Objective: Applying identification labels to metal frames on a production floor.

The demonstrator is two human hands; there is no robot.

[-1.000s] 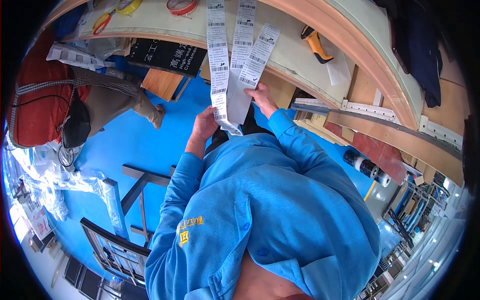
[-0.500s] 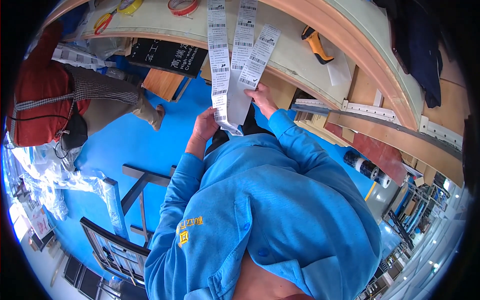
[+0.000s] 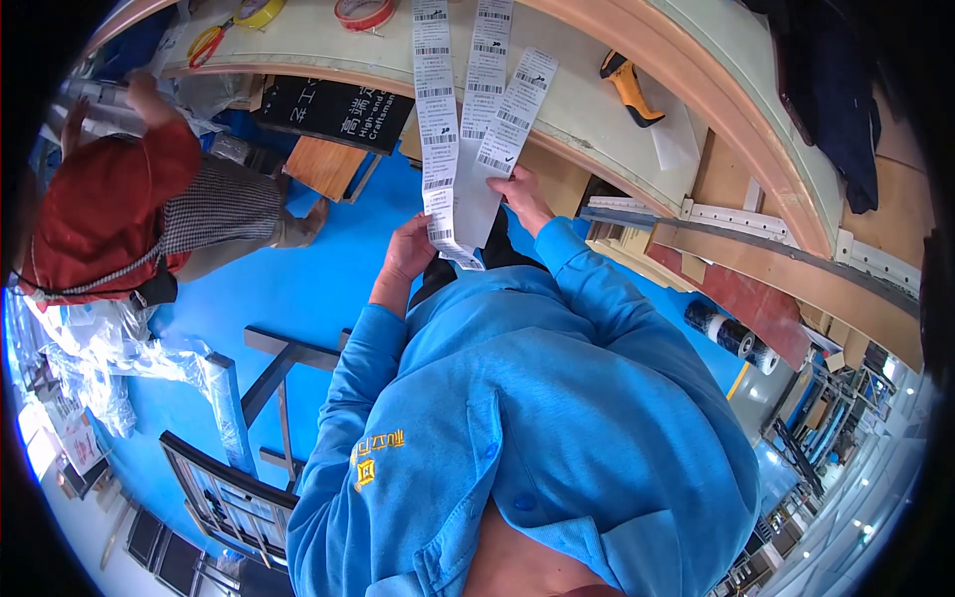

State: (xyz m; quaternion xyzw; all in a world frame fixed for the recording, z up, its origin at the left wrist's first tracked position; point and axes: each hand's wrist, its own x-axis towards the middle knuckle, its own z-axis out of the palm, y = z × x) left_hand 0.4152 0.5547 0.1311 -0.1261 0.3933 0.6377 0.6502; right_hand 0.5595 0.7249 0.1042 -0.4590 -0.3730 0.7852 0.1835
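Note:
Long strips of white printed labels lie over the front edge of the curved workbench. The left strip [image 3: 436,119] hangs down past the edge and curls at its lower end, where my left hand [image 3: 407,248] pinches its side. A middle strip [image 3: 487,65] runs beside it. My right hand [image 3: 521,197] grips the lower end of the right, slanted strip [image 3: 516,111], thumb on top, together with a plain white backing [image 3: 476,199] below it. Several labels bear dark pen marks.
On the workbench [image 3: 567,85] lie a yellow-black handheld tool [image 3: 631,90], a red tape roll [image 3: 364,12], a yellow tape roll [image 3: 258,12] and scissors [image 3: 207,46]. A person in red [image 3: 109,214] stands at the left. Dark metal frames [image 3: 284,368] stand on the blue floor [image 3: 214,298].
The person in red at the left has turned and shifted, with both hands now visible by the bench. My hands and the label strips hold almost the same position.

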